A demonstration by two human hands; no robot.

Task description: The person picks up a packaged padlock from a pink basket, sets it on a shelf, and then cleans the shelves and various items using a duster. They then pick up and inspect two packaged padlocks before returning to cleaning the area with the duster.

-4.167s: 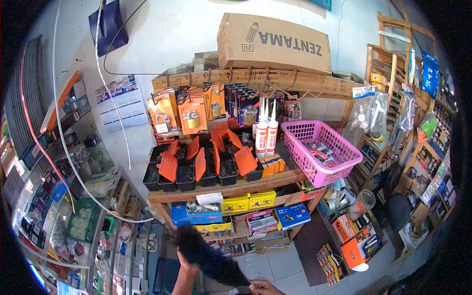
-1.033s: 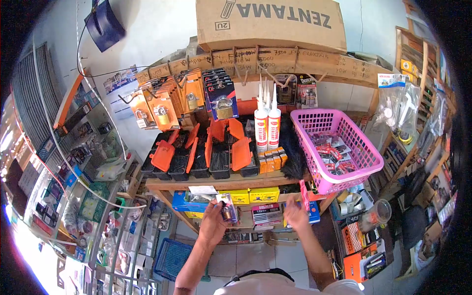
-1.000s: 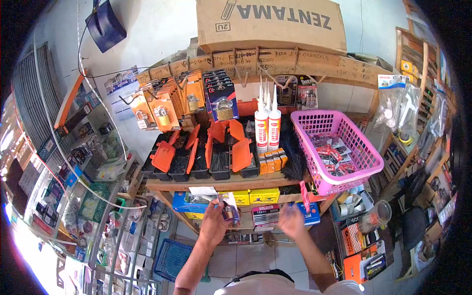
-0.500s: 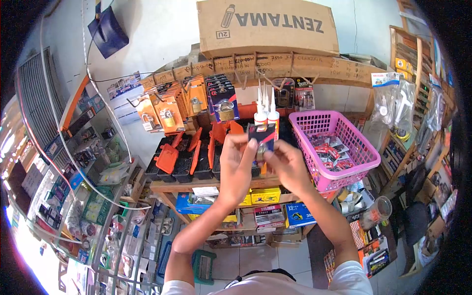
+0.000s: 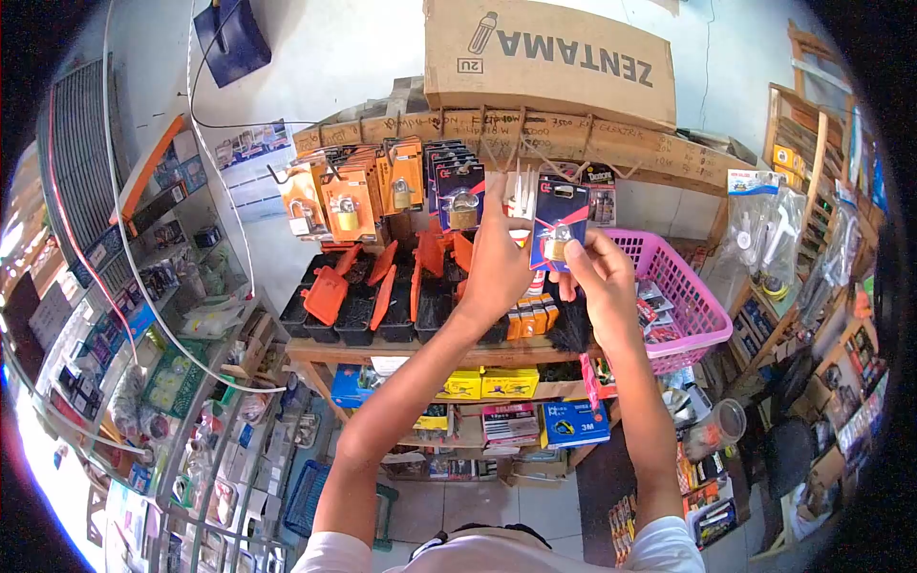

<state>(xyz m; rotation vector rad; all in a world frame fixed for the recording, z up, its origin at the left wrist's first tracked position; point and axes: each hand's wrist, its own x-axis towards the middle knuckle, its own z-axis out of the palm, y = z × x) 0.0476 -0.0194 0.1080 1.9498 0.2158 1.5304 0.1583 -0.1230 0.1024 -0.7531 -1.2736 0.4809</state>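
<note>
In my right hand [image 5: 604,277] is a carded padlock [image 5: 554,212], a brass-bodied lock on a dark blue and red card. The thumb presses on the lock near the card's lower edge, with fingers behind. My left hand [image 5: 499,267] is raised just left of that card, one finger stretched upward toward the metal hooks; its other fingers are partly hidden. Similar blue-carded padlocks [image 5: 462,202] hang close to its left. Behind both hands stand white nozzle-tipped tubes [image 5: 519,193], largely covered by the left hand and the card.
Orange-carded padlocks [image 5: 346,205] hang farther left. Black bins with orange lids [image 5: 327,296] line the wooden shelf below. A pink basket [image 5: 702,286] with small packets stands at the right. Above, a cardboard box [image 5: 549,67] rests behind the wooden hook rail [image 5: 659,148].
Both hands have risen, carrying the carded padlock from above the shelf up toward the hooks. My left hand has left the card and points upward. The view has shifted slightly.
</note>
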